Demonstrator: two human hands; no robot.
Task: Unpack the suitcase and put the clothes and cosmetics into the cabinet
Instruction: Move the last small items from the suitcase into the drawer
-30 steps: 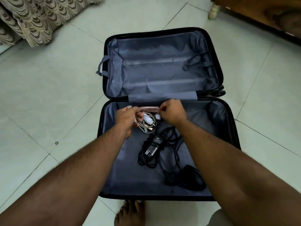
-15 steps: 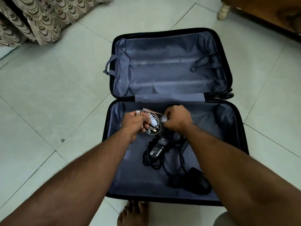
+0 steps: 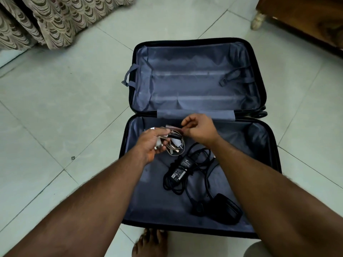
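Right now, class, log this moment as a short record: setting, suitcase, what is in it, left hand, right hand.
setting: tiled floor, patterned curtain far left
suitcase: suitcase lies open flat, far half holds only straps
contents: black power adapter with tangled black cable, small black case in the near half
left hand: left hand holds a coiled white cable bundle above the near half
right hand: right hand has a fingertip grip on a thin pinkish item, too blurred to identify
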